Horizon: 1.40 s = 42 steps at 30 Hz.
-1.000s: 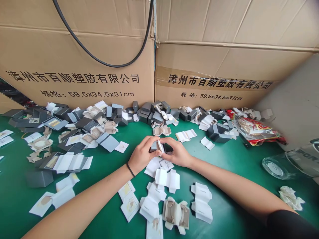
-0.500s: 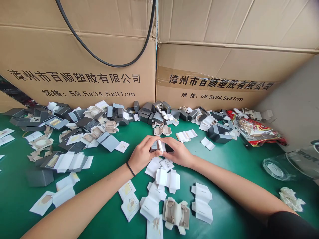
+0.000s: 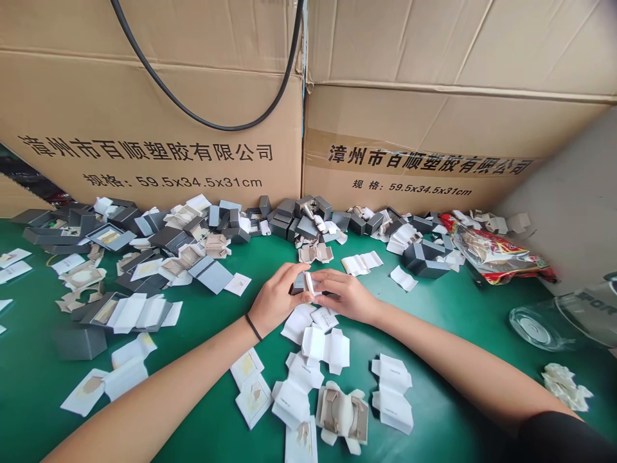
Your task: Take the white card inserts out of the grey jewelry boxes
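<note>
Small grey box (image 3: 298, 283) is up in both hands around mid-table, with big cardboard cartons (image 3: 193, 96) walling off the far edge. Green tabletop (image 3: 457, 305) shows between the right forearm and the glass jar (image 3: 569, 318). The heap of grey boxes (image 3: 281, 227) hugs the carton bases, just beyond the fingers. Left hand (image 3: 278, 292) curls fingers and thumb around the box; right hand (image 3: 349, 296), fingers part-spread, touches a white piece (image 3: 309, 285) at its right edge, can't tell if gripped.
</note>
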Tool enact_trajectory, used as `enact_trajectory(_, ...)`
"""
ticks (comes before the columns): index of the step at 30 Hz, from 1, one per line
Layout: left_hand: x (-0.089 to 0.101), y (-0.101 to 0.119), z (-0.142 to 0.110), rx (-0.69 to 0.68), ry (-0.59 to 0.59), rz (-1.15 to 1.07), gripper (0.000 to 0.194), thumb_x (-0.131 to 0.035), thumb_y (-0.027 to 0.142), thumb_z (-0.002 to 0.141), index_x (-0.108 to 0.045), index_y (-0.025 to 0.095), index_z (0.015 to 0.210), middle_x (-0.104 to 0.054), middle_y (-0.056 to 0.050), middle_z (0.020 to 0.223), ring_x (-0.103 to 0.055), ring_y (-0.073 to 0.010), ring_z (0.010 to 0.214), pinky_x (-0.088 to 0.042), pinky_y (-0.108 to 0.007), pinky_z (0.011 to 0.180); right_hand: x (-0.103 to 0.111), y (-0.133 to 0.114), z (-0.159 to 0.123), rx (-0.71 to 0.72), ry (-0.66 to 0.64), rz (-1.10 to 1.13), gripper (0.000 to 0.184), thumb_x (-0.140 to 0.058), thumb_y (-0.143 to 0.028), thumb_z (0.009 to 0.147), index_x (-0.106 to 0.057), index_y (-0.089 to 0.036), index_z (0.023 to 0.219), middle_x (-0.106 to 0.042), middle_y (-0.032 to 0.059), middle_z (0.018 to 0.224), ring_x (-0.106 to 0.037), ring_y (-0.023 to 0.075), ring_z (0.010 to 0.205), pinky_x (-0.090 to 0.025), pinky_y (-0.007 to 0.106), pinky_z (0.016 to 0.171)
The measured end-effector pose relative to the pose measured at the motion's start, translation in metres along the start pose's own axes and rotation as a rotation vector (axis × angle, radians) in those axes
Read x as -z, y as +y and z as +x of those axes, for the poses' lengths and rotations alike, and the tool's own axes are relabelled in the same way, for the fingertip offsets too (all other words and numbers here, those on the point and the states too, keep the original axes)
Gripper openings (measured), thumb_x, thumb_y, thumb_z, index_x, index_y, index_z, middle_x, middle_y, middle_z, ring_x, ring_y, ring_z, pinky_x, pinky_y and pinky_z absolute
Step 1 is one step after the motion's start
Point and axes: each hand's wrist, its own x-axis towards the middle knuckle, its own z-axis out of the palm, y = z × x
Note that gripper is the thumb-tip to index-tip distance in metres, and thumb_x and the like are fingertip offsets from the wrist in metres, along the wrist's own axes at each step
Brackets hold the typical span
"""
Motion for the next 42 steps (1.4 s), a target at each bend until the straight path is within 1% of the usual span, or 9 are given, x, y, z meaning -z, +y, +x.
enact_trajectory(6,0.001,0.002,0.001,0.008,0.005,-0.015,0.053,-0.047,0.059,0.078,-0.050,0.022,0.117,-0.058,-0.008,0.110,-0.059,-0.0196,0.098,-0.049,-0.028,0.082,-0.002,-0.004,-0.002,0.091,-0.011,-0.253,0.012,-0.053,-0.025,0.087,-0.062,-0.019,0.093,-0.064,0.0101,0.113,-0.058,0.0218,0.112,-0.052,0.040,0.093)
enact_trajectory(11,0.002,0.003,0.001,0.006,0.009,-0.013,0.053,-0.045,0.059,0.079,-0.050,0.022,0.117,-0.058,-0.009,0.110,-0.059,-0.0199,0.098,-0.050,-0.029,0.083,-0.001,-0.013,-0.004,0.169,-0.005,-0.443,0.016,-0.053,-0.021,0.087,-0.064,-0.016,0.096,-0.068,0.0107,0.107,-0.060,0.0241,0.109,-0.055,0.040,0.090)
enact_trajectory(16,0.002,0.003,0.001,0.026,0.004,-0.016,0.051,-0.046,0.056,0.080,-0.049,0.022,0.117,-0.057,-0.008,0.112,-0.058,-0.0193,0.100,-0.049,-0.028,0.084,-0.002,-0.015,-0.006,0.193,0.027,-0.492,0.017,-0.054,-0.021,0.087,-0.065,-0.014,0.098,-0.070,0.0107,0.101,-0.065,0.0237,0.100,-0.057,0.039,0.087)
enact_trajectory(22,0.001,0.003,0.001,0.006,0.010,-0.006,0.050,-0.047,0.055,0.081,-0.049,0.021,0.117,-0.058,-0.008,0.110,-0.058,-0.0183,0.100,-0.048,-0.027,0.084,-0.004,-0.019,-0.004,0.187,0.005,-0.532,0.015,-0.051,-0.022,0.088,-0.065,-0.016,0.091,-0.070,0.0093,0.097,-0.066,0.0221,0.097,-0.057,0.037,0.085)
enact_trajectory(28,0.002,0.004,0.002,0.008,0.023,0.016,0.044,-0.049,0.051,0.082,-0.050,0.021,0.114,-0.059,-0.007,0.107,-0.059,-0.0179,0.097,-0.049,-0.027,0.082,-0.003,-0.017,-0.002,0.148,-0.005,-0.439,0.012,-0.050,-0.021,0.087,-0.061,-0.017,0.086,-0.068,0.0097,0.096,-0.063,0.0219,0.098,-0.054,0.039,0.086)
enact_trajectory(31,0.002,0.005,0.002,0.024,0.026,0.012,0.042,-0.049,0.050,0.083,-0.051,0.021,0.113,-0.059,-0.007,0.106,-0.060,-0.0181,0.096,-0.050,-0.028,0.081,-0.003,-0.013,-0.001,0.059,0.030,-0.308,0.011,-0.050,-0.023,0.088,-0.059,-0.019,0.093,-0.067,0.0075,0.095,-0.061,0.0197,0.096,-0.054,0.035,0.082)
enact_trajectory(35,0.000,0.005,0.003,-0.005,0.020,-0.019,0.042,-0.047,0.051,0.084,-0.050,0.021,0.114,-0.059,-0.008,0.107,-0.059,-0.0193,0.099,-0.049,-0.030,0.085,-0.007,-0.011,0.002,-0.130,0.105,-0.194,0.030,-0.054,-0.037,0.086,-0.050,-0.020,0.110,-0.062,0.0094,0.104,-0.058,0.0203,0.096,-0.053,0.036,0.078)
enact_trajectory(37,-0.001,0.004,0.002,-0.017,0.009,-0.033,0.043,-0.046,0.051,0.084,-0.048,0.022,0.115,-0.058,-0.008,0.109,-0.058,-0.0196,0.101,-0.048,-0.031,0.086,-0.010,-0.012,0.004,-0.156,0.085,-0.157,0.034,-0.055,-0.040,0.085,-0.048,-0.020,0.112,-0.061,0.0094,0.105,-0.058,0.0205,0.096,-0.053,0.036,0.078)
enact_trajectory(42,-0.001,0.004,0.002,-0.006,0.005,-0.048,0.043,-0.045,0.050,0.085,-0.047,0.021,0.116,-0.056,-0.009,0.112,-0.057,-0.0197,0.104,-0.047,-0.032,0.089,-0.013,-0.011,0.004,-0.181,0.081,-0.081,0.034,-0.058,-0.038,0.083,-0.050,-0.020,0.112,-0.062,0.0083,0.106,-0.058,0.0203,0.097,-0.052,0.036,0.082)
